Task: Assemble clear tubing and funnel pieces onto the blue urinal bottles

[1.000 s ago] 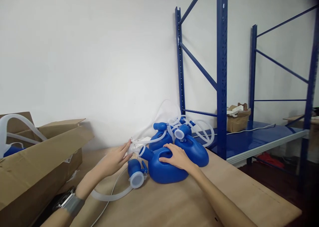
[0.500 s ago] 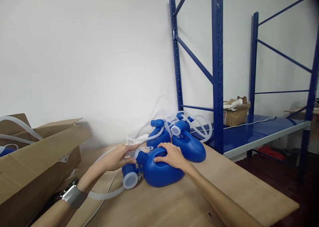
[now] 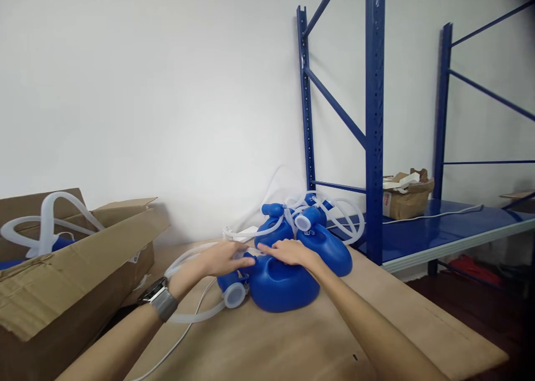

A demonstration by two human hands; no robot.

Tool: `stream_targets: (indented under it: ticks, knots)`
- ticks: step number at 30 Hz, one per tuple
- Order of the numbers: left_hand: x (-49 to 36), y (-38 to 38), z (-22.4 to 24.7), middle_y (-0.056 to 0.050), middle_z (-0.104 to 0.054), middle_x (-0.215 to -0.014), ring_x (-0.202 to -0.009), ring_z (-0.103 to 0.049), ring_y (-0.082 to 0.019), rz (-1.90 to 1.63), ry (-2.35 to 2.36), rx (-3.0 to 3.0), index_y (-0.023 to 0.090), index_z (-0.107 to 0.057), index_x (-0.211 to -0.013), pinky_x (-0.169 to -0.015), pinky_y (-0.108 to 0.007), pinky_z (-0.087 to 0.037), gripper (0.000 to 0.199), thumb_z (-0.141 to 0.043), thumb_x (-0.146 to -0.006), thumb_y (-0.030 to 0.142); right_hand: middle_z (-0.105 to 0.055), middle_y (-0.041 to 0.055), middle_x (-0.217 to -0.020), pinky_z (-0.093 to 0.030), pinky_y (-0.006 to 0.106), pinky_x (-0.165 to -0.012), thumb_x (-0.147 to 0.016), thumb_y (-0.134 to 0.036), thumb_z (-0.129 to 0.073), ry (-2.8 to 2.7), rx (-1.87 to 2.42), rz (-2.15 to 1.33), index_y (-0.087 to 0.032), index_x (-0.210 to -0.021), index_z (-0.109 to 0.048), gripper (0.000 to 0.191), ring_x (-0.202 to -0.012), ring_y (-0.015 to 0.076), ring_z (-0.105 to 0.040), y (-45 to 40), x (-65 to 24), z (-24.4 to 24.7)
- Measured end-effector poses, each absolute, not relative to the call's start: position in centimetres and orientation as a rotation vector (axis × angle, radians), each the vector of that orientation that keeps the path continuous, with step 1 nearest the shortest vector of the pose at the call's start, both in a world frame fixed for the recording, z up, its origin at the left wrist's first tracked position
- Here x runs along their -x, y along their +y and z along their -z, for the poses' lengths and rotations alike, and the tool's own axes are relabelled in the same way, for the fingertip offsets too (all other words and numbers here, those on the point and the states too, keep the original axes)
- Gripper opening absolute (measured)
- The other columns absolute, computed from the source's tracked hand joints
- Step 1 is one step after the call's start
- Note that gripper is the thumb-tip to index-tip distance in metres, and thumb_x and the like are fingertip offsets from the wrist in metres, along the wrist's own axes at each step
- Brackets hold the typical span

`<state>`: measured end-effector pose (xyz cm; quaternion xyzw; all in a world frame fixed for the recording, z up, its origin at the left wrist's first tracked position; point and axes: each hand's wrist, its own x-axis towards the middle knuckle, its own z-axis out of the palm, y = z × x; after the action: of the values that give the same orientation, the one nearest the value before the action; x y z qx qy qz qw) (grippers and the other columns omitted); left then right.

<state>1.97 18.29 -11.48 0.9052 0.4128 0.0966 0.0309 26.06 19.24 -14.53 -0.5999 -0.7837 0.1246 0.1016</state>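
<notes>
A blue plastic urinal bottle (image 3: 284, 292) with a moulded handle stands on the brown tabletop in front of me. My left hand (image 3: 225, 257) is at its neck, thumb stretched out towards the bottle and fingers partly hidden behind. Over the top of the handle lies my right hand (image 3: 290, 252), its thumb pointing left and its other fingers mostly hidden. No firm grip shows in either hand. Just left of the bottle, under my left hand, a blue spout with a whitish round cap (image 3: 234, 296) lies joined to a translucent hose (image 3: 196, 317).
More blue urinal bottles (image 3: 328, 250) with coiled hoses sit behind, by the wall. An open cardboard box (image 3: 87, 258) holding hoses and blue parts is at left. A blue metal rack (image 3: 375, 147) stands at right, bearing a small carton (image 3: 407, 200). A white cable (image 3: 179, 342) crosses the table.
My right hand has slid off its grip in the handle to lie over the bottle's top. My left thumb has straightened at the neck. The view has turned slightly left.
</notes>
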Motion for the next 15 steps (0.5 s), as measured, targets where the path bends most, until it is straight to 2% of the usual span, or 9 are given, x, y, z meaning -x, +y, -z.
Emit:
stream_targets:
  ticks: [2, 4, 6, 8, 11, 15]
  knots:
    - [-3.7, 18.3, 11.2, -0.008, -0.078, -0.096, -0.087, -0.072, -0.024, -0.273, 1.416, -2.724, 0.020, -0.075, -0.100, -0.075, -0.030, -0.050, 0.049, -0.037, -0.101, 0.052, -0.075, 0.0176, -0.112, -0.046, 0.051, -0.098, -0.077, -0.088, -0.044, -2.340, 1.828, -0.355, -0.019, -0.101, -0.077, 0.080, -0.113, 0.0426, -0.066, 19.3, -25.5, 14.0]
    - [-5.1, 18.5, 11.6, -0.008, -0.077, -0.088, -0.082, -0.071, -0.024, -0.307, 1.498, -2.707, 0.019, -0.073, -0.089, -0.070, -0.029, -0.047, 0.039, -0.044, -0.097, 0.044, -0.075, 0.0198, -0.112, -0.048, 0.050, -0.097, -0.071, -0.090, -0.051, -2.326, 1.867, -0.333, -0.016, -0.100, -0.076, 0.083, -0.112, 0.0437, -0.066, 19.4, -25.1, 13.9]
    - [-5.8, 18.8, 12.2, -0.010, -0.076, -0.087, -0.081, -0.070, -0.025, -0.350, 1.560, -2.703, 0.018, -0.070, -0.084, -0.067, -0.030, -0.044, 0.027, -0.051, -0.091, 0.035, -0.075, 0.0200, -0.111, -0.049, 0.050, -0.096, -0.069, -0.090, -0.052, -2.298, 1.890, -0.331, -0.015, -0.099, -0.076, 0.083, -0.109, 0.0434, -0.068, 19.5, -24.9, 13.9]
    - [-5.9, 19.1, 12.9, -0.011, -0.074, -0.085, -0.080, -0.069, -0.025, -0.382, 1.620, -2.683, 0.017, -0.068, -0.078, -0.066, -0.030, -0.042, 0.024, -0.050, -0.089, 0.029, -0.077, 0.0176, -0.099, -0.050, 0.049, -0.093, -0.069, -0.088, -0.054, -2.281, 1.900, -0.388, -0.017, -0.086, -0.075, 0.077, -0.099, 0.0409, -0.071, 19.8, -24.9, 13.9]
    - [-5.4, 19.4, 13.5, -0.008, -0.072, -0.079, -0.077, -0.067, -0.024, -0.390, 1.642, -2.648, 0.019, -0.064, -0.071, -0.063, -0.029, -0.040, 0.025, -0.049, -0.088, 0.029, -0.074, 0.0113, -0.074, -0.053, 0.044, -0.084, -0.071, -0.086, -0.056, -2.268, 1.886, -0.556, -0.020, -0.056, -0.063, 0.068, -0.079, 0.0330, -0.072, 20.4, -25.1, 13.9]
    - [-5.1, 19.7, 13.6, -0.004, -0.071, -0.077, -0.073, -0.066, -0.021, -0.386, 1.613, -2.608, 0.020, -0.063, -0.072, -0.061, -0.027, -0.038, 0.025, -0.051, -0.088, 0.033, -0.069, 0.0080, -0.066, -0.054, 0.038, -0.073, -0.070, -0.083, -0.061, -2.250, 1.893, -0.677, -0.021, -0.049, -0.057, 0.066, -0.070, 0.0268, -0.068, 21.3, -25.3, 14.1]
